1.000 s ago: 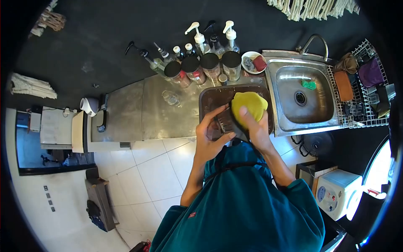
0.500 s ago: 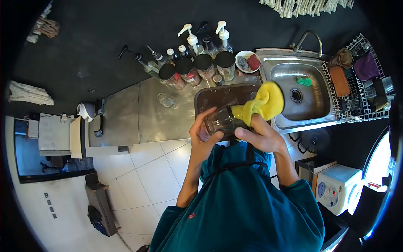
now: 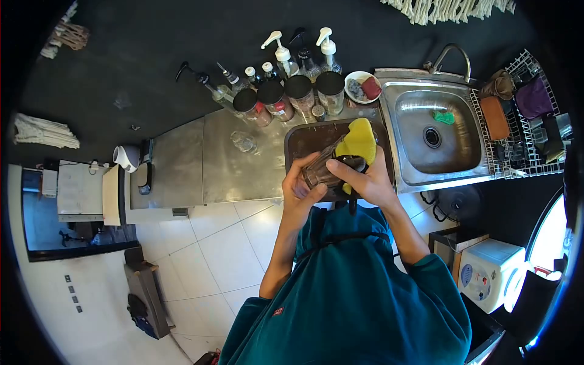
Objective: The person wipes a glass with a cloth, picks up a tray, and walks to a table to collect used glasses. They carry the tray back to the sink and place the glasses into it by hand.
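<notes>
My left hand (image 3: 302, 185) is wrapped round the lower end of a clear glass jar (image 3: 322, 171), which is tilted over a brown tray (image 3: 301, 137). At the jar's other end, my right hand (image 3: 369, 179) holds a yellow cloth (image 3: 358, 141) against the rim. Part of the cloth stands up above the fingers, and a small bit of yellow shows below them. Something dark shows between the cloth and my right thumb; I cannot make out what it is.
Black-lidded jars (image 3: 299, 87) and pump bottles (image 3: 282, 53) line the wall. A white bowl (image 3: 348, 89) stands by the steel sink (image 3: 420, 152), which holds a green sponge (image 3: 443, 117). Right of it is a dish rack (image 3: 524, 152). A small clear glass object (image 3: 243, 141) lies on the counter.
My right hand has moved slightly left and closer to the jar, and the yellow cloth has shifted left and is now bunched at the jar's rim. The view has shifted a little.
</notes>
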Available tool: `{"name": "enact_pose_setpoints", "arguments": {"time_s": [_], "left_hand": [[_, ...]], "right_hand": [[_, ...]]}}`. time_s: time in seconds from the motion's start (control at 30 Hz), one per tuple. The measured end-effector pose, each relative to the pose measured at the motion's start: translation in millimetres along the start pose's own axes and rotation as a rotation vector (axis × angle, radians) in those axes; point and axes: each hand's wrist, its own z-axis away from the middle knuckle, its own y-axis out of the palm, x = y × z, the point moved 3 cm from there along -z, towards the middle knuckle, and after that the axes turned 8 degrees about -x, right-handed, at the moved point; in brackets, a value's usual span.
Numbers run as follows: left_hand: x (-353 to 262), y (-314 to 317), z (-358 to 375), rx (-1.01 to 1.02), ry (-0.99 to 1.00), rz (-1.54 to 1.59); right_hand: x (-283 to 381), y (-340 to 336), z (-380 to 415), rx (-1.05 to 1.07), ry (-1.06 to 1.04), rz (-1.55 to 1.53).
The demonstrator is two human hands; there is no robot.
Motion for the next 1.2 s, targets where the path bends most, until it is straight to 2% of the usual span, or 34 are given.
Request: {"name": "enact_pose_setpoints", "arguments": {"time_s": [0.07,0.1,0.13,0.2,0.23,0.27,0.33,0.37,0.4,0.47,0.5,0.53,0.6,0.67,0.73,0.77,0.8,0.87,0.93,1.0,1.03,1.07,1.13,1.17,1.2], "left_hand": [[2.5,-1.8,1.8,-0.022,-0.015,0.016],[4.6,-4.1,2.0,-0.029,-0.013,0.045],[6.7,-6.5,2.1,-0.036,-0.013,0.074],[9.1,-12.9,2.1,-0.024,-0.017,0.043],[8.4,-15.7,2.1,-0.018,-0.014,0.013],[1.6,-14.8,2.3,-0.019,-0.017,0.010],[-17.3,-7.2,-2.1,0.037,0.002,-0.071],[-14.7,-8.2,-2.9,0.029,0.015,-0.095],[-13.1,-6.2,-2.4,0.033,0.016,-0.097],[-13.3,-3.0,-3.0,0.065,0.064,-0.108],[-16.2,0.7,-2.0,0.069,0.036,-0.056],[-16.5,4.3,-0.4,0.065,0.027,-0.056],[-15.0,10.7,1.6,0.011,0.014,-0.057],[-19.3,12.8,-2.8,0.042,0.077,-0.124],[-19.2,8.3,-5.9,0.205,-0.156,0.134],[-20.4,10.6,-9.9,0.240,-0.131,0.028],[-22.4,15.8,-12.3,0.238,-0.132,0.029],[-21.2,31.4,-16.0,0.183,-0.309,0.043],[-17.3,42.9,-18.5,0.217,-0.329,0.064],[-23.3,52.7,-18.6,0.085,-0.306,0.191],[-20.6,48.2,-17.7,0.136,-0.330,0.315],[-19.8,48.9,-18.2,0.137,-0.333,0.317],[-17.9,45.4,-19.9,0.002,-0.281,0.165],[-14.4,44.3,-22.6,-0.062,-0.278,0.164],[-14.8,44.2,-24.1,-0.068,-0.276,0.165]], "right_hand": [[-2.6,-3.9,-6.1,0.092,-0.082,0.082],[-1.7,-7.8,-9.6,0.201,-0.003,0.143],[2.5,-10.4,-11.1,0.196,-0.004,0.144],[5.3,-9.2,-10.6,0.334,0.058,0.196],[9.9,-6.1,-11.2,0.445,-0.154,0.327],[10.3,-5.2,-9.8,0.445,-0.152,0.323],[15.3,0.3,-6.7,0.518,-0.257,0.527],[23.5,-0.1,-8.7,0.535,-0.161,0.596],[23.9,1.3,-6.9,0.532,-0.163,0.596],[24.0,2.6,-3.2,0.273,-0.198,0.482],[17.7,5.7,-2.0,0.153,-0.306,0.355],[16.2,7.1,-0.7,0.153,-0.296,0.353],[14.8,0.3,0.5,-0.070,-0.131,0.076],[10.4,-4.7,-2.5,-0.064,-0.112,0.050],[13.6,-10.3,-1.0,-0.164,-0.166,-0.013],[13.5,-11.7,1.4,-0.181,-0.128,-0.002],[12.4,-9.9,2.9,-0.180,-0.126,-0.002],[5.7,-5.9,3.1,-0.310,-0.088,-0.126],[2.0,-4.0,-0.4,-0.349,-0.144,-0.132],[10.3,-13.1,-1.9,-0.582,-0.260,-0.339],[16.3,-19.1,-1.6,-0.559,-0.362,-0.310],[17.2,-20.7,1.1,-0.562,-0.362,-0.308],[18.4,-19.0,12.3,-0.523,-0.385,-0.122],[13.0,-18.2,17.5,-0.364,-0.381,0.097],[4.9,-9.6,23.7,-0.174,-0.487,0.248]]}}
